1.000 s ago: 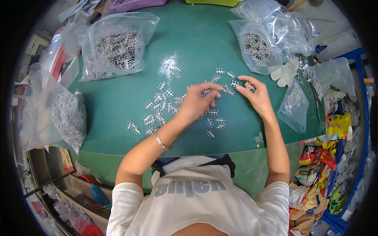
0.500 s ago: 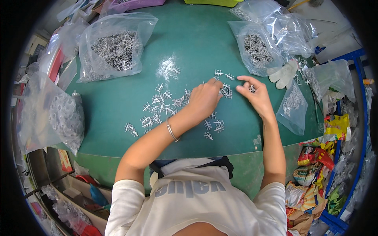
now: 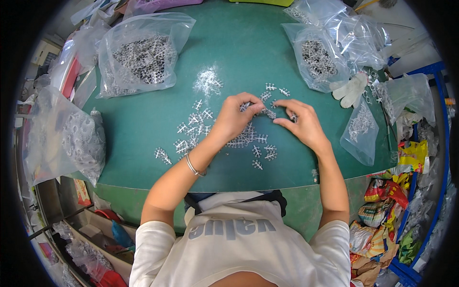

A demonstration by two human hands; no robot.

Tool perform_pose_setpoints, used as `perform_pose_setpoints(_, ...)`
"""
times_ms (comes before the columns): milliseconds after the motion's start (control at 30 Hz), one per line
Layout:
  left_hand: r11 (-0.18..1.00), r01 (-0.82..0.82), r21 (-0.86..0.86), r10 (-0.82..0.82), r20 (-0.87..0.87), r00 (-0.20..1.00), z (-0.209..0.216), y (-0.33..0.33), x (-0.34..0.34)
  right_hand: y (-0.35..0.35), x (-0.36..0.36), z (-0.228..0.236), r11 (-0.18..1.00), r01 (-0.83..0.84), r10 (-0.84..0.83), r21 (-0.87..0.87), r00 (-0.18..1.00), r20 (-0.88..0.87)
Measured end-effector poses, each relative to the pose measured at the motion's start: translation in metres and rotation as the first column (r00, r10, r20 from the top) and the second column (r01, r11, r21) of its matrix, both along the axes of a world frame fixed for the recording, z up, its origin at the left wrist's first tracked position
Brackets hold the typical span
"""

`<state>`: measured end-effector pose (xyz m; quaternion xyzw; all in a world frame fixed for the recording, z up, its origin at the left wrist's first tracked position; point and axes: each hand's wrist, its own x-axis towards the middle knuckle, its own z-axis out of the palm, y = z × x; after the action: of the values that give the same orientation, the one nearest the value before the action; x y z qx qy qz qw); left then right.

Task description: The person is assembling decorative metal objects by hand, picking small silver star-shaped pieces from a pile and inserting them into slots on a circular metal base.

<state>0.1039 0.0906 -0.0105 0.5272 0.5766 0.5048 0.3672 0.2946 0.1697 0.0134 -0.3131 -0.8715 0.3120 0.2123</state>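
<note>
My left hand (image 3: 233,115) is closed, thumb and forefinger pinching a small silver branched metal piece (image 3: 268,113) at its right. More metal shows between its fingers. Just right of that piece, my right hand (image 3: 306,125) has its thumb and forefinger parted, while its other fingers curl around some silver branched pieces (image 3: 293,116) in the palm. Loose pieces of the same kind (image 3: 244,137) lie on the green table under and around my left hand. A few more (image 3: 270,87) lie beyond my hands.
White powder or fine bits (image 3: 207,80) lie on the green table (image 3: 229,48). Clear bags of metal pieces stand at the far left (image 3: 143,60) and far right (image 3: 317,57). A bag of ring-shaped parts (image 3: 83,138) sits at left. A white glove (image 3: 348,91) lies at right.
My left hand has drawn back a little to the left and now holds a piece up between the hands. My right hand has come in leftward and lower, toward that piece.
</note>
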Motion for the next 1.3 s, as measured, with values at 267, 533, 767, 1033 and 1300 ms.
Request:
perform_pose_setpoints(267, 0.944, 0.114, -0.309, 0.075, 0.539, 0.839, 0.022, -0.009, -0.002, -0.004, -0.003, 0.007, 0.823, -0.053, -0.080, -0.566, 0.975, -0.207)
perform_pose_setpoints(533, 0.966, 0.099, -0.240, 0.026, 0.471, 0.882, 0.027, -0.015, 0.006, -0.004, 0.005, 0.004, 0.543, -0.154, -0.084, -0.826, 0.968, -0.236)
perform_pose_setpoints(767, 0.988, 0.090, 0.128, -0.107, 0.138, 0.985, 0.024, -0.017, 0.013, -0.018, -0.008, -0.002, 0.891, -0.021, -0.157, -0.454, 0.924, -0.350)
perform_pose_setpoints(1033, 0.955, 0.191, -0.229, 0.116, 0.876, 0.468, 0.032, -0.016, -0.001, -0.013, -0.003, -0.004, 0.459, -0.324, -0.260, -0.827, 0.842, -0.474)
perform_pose_setpoints(1300, 0.931, 0.272, -0.241, -0.025, 0.704, 0.710, 0.022, -0.017, 0.009, -0.015, -0.007, -0.005, 0.390, -0.375, -0.166, -0.841, 0.869, -0.465)
